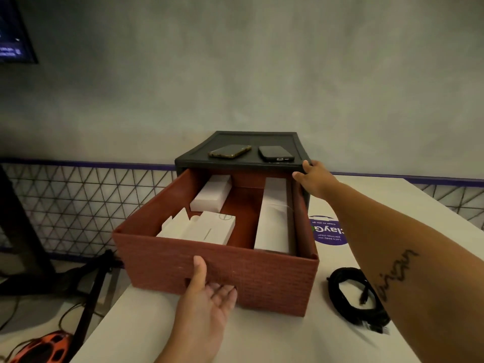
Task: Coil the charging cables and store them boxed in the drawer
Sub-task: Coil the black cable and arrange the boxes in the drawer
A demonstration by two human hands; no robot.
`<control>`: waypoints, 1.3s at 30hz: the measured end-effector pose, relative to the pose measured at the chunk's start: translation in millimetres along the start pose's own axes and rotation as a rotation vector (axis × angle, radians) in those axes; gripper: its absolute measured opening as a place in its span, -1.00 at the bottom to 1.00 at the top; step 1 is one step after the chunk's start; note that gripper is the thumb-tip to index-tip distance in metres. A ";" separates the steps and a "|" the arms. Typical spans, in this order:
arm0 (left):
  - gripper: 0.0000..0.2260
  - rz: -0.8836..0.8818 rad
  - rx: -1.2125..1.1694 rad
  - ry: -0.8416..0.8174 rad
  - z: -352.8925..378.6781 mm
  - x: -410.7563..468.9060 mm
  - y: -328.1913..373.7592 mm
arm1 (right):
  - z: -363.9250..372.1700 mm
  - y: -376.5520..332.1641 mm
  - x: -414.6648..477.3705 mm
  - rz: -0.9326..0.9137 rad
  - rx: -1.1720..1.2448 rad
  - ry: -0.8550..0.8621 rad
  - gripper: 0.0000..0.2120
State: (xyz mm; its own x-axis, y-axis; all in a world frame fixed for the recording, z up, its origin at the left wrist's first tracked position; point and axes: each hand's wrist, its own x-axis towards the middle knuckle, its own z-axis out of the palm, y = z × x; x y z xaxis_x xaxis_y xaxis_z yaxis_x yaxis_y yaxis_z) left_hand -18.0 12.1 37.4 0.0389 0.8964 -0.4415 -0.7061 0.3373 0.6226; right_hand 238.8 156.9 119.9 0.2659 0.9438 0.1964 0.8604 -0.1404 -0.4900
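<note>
Left grip hooked on red-brown woven drawer front; right grip clasping black casing corner. Coiled black cable lower right, nearest right forearm.

The red drawer stands pulled out of the black cabinet on the counter. White boxes lie inside. The left grip hooks its front handle and the right grip holds the cabinet's corner. A coiled black cable lies beside the drawer.

Red-brown woven drawer, pulled well out of dark case. Inside: long white box along the wall at 3 o'clock; closed white box at 11 o'clock; opened white box at 8 o'clock. Black cable, coiled, lies flat at the drawer's 4 o'clock.
</note>
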 end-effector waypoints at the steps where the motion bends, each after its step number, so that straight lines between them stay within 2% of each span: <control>1: -0.56 -0.011 0.010 -0.002 -5.1 -4.8 1.1 | 0.6 -0.8 -1.1 0.002 0.014 0.000 -0.44; 4: -0.62 -0.047 0.156 -0.005 -17.1 -12.2 6.0 | 2.8 1.6 -5.9 0.001 0.052 -0.013 -0.39; 7: -0.57 -0.082 0.433 -0.016 -23.0 -19.1 22.3 | 10.9 5.6 -14.7 0.041 0.172 -0.009 -0.39; 10: -0.43 -0.147 0.812 -0.141 -20.5 -32.2 47.4 | 18.3 1.0 -25.8 0.055 0.257 0.008 -0.40; 12: -0.43 -0.122 0.978 -0.250 -12.4 -39.6 62.7 | 17.7 -5.9 -36.9 0.035 0.293 0.000 -0.42; 14: -0.48 -0.036 1.019 -0.358 2.2 -44.3 76.6 | 14.1 -11.4 -52.8 0.020 0.352 -0.046 -0.46; 17: -0.56 0.128 0.951 -0.449 32.7 -41.9 96.3 | 5.8 -15.7 -88.5 0.006 0.511 -0.135 -0.47; 20: -0.68 0.299 1.020 -0.356 66.9 -13.2 109.0 | -2.0 -16.5 -133.9 -0.023 0.577 -0.156 -0.50; 23: -0.53 0.357 1.463 -0.137 74.7 41.4 113.1 | -5.2 -14.5 -175.4 -0.037 0.644 -0.153 -0.54; 25: -0.45 0.227 1.845 -0.097 66.6 63.9 113.1 | -4.5 -14.1 -196.8 -0.052 0.645 -0.119 -0.59; 28: -0.37 0.012 2.115 -0.080 56.3 79.5 111.7 | 1.8 -14.7 -212.8 -0.103 0.514 -0.044 -0.72; 30: -0.41 -0.031 2.137 -0.096 58.2 78.3 110.0 | 6.7 -15.1 -216.0 -0.134 0.447 0.025 -0.85; 32: -0.56 0.008 2.155 -0.121 60.4 73.9 108.0 | 9.3 -16.5 -217.4 -0.139 0.420 0.083 -0.90; 34: -0.72 0.116 2.163 -0.115 60.5 71.1 107.2 | 11.1 -18.2 -219.6 -0.155 0.369 0.104 -0.84; 36: -0.79 0.263 2.104 -0.092 60.4 69.9 108.2 | 11.3 -21.3 -222.7 -0.167 0.265 0.091 -0.79; 39: -0.80 0.358 1.824 -0.062 64.4 67.0 113.5 | 12.5 -25.8 -225.9 -0.176 0.106 0.113 -0.73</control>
State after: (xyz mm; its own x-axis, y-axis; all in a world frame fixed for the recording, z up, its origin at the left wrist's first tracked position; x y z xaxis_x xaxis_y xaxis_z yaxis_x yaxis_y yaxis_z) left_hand -50.0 128.9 120.2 0.1304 0.9794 -0.1540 0.8504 -0.0306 0.5252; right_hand 151.2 -48.9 77.6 0.1682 0.9106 0.3774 0.8490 0.0607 -0.5249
